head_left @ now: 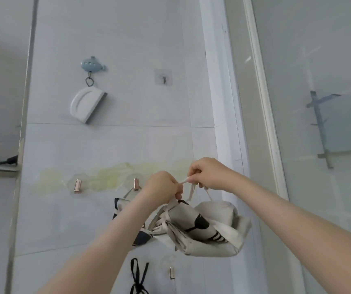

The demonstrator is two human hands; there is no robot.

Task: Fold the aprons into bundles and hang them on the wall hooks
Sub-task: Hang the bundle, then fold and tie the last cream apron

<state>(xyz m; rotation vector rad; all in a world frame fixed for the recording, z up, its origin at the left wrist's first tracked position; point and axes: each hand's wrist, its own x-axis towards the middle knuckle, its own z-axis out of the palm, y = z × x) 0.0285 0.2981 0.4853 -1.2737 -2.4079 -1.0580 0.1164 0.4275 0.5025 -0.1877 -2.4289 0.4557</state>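
The left hand (pixel 162 187) and right hand (pixel 209 172) pinch the cream strap (pixel 184 181) of a bundled apron (pixel 210 228) hanging just below them, near the white door frame (pixel 223 102), with a metal hook (pixel 77 186) well apart leftward.

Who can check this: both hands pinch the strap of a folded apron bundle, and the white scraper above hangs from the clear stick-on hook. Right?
No. The head view shows the white scraper hanging from the blue aeroplane-shaped hook; the clear stick-on hook holds nothing. The left hand and right hand do pinch the strap of the folded apron bundle.
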